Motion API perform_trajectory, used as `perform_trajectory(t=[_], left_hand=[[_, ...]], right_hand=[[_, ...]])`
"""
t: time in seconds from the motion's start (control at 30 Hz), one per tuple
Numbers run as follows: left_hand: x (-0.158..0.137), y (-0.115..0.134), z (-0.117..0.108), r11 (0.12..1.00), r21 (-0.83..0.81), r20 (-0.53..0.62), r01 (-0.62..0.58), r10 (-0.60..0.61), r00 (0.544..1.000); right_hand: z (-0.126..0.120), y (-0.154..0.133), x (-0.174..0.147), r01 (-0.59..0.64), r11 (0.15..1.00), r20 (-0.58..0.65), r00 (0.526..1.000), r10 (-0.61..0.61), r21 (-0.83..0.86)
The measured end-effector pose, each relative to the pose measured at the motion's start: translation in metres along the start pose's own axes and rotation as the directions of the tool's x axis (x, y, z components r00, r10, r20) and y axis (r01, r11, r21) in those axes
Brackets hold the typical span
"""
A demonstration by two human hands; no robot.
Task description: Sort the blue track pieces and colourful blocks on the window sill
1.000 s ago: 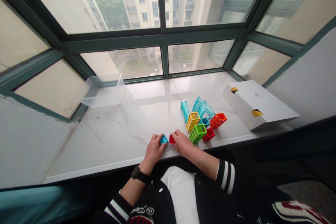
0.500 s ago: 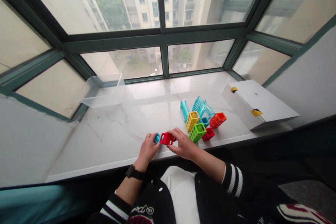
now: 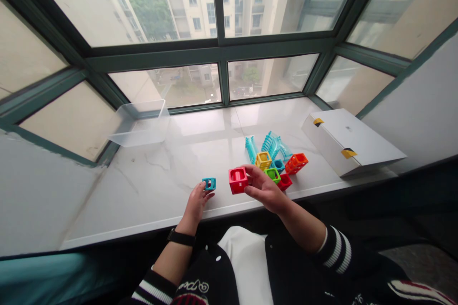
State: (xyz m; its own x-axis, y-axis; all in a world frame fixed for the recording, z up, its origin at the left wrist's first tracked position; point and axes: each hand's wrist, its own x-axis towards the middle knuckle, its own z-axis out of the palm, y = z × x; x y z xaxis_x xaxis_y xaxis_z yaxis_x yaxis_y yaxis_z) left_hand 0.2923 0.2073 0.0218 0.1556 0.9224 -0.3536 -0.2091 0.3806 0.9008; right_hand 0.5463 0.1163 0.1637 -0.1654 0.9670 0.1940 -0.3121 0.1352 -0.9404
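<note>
My left hand (image 3: 196, 200) is closed on a small blue hollow cube block (image 3: 209, 184), gripping it by its left side. In my right hand (image 3: 266, 188) is a red hollow cube block (image 3: 238, 180), held up by its right side with open faces showing. A gap separates the two blocks. Just beyond my right hand stand stacked blocks in yellow (image 3: 263, 159), green (image 3: 272, 175) and orange-red (image 3: 296, 164), with another red block (image 3: 285, 181) and a blue block (image 3: 278, 167) among them. My right hand partly hides the green and yellow stacks.
Clear blue track pieces (image 3: 272, 144) lie behind the blocks. A transparent plastic bin (image 3: 143, 128) sits at the back left of the marble sill (image 3: 150, 190). To the right is a white box (image 3: 354, 140) with yellow-black tabs. Window frames border the back and sides.
My hands have moved apart. The red block went right and up in my right hand, while the blue one shifted slightly left in my left hand.
</note>
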Motion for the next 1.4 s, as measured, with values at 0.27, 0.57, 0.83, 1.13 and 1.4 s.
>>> perform_trajectory(t=[0.27,0.57,0.83,1.13,1.4], left_hand=[[-0.002,-0.002,0.013,0.933,-0.281,0.116,0.225,-0.199,0.973],[-0.017,0.017,0.026,0.919,-0.335,0.304,0.207,-0.103,0.947],[-0.050,0.068,0.079,0.898,-0.386,0.370,0.210,-0.058,0.927],[-0.056,0.075,0.109,0.871,-0.420,0.312,0.254,-0.124,0.942],[-0.060,0.079,0.099,0.905,-0.372,0.298,0.207,-0.095,0.950]], right_hand=[[-0.010,-0.026,-0.001,-0.059,0.987,-0.113,0.991,0.076,0.150],[-0.013,-0.019,-0.008,-0.018,0.991,-0.002,1.000,0.018,-0.133],[0.009,0.010,-0.001,0.175,0.652,0.037,0.975,-0.220,-0.738],[0.024,0.019,0.004,0.166,0.343,0.090,0.970,-0.226,-0.925],[0.017,0.002,-0.001,0.235,0.561,0.010,0.927,-0.374,-0.794]])
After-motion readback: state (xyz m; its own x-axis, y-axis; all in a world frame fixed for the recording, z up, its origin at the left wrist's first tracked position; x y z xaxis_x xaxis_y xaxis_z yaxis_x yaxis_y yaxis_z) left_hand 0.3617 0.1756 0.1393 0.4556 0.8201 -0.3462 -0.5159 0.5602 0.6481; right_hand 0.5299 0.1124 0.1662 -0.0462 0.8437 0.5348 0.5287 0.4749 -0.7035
